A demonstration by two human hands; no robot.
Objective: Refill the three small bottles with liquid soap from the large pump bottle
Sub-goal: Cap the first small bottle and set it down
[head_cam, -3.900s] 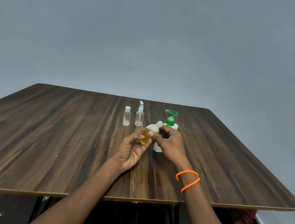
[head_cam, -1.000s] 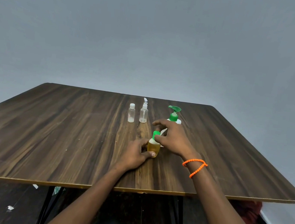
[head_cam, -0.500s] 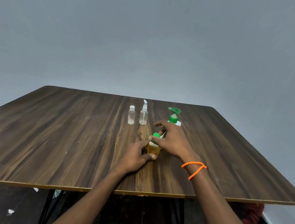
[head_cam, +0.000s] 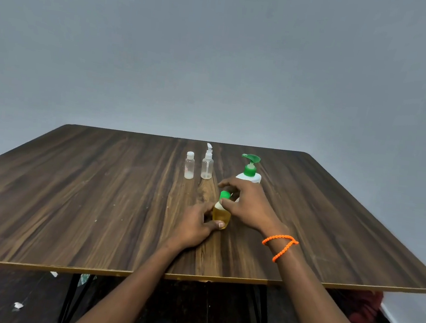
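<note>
Green cap (head_cam: 225,195) now on amber bottle (head_cam: 221,214)

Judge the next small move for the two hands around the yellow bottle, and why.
Probably a twist of the green cap by the right hand, whose fingertips pinch it, while the left hand grips the small yellow bottle upright on the table. Whether the cap is loosening or tightening cannot be told.

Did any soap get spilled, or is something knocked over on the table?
No spill shows on the table. The small yellow bottle, held by the left hand and right hand, stands upright, as do the two clear bottles and the pump bottle.
</note>
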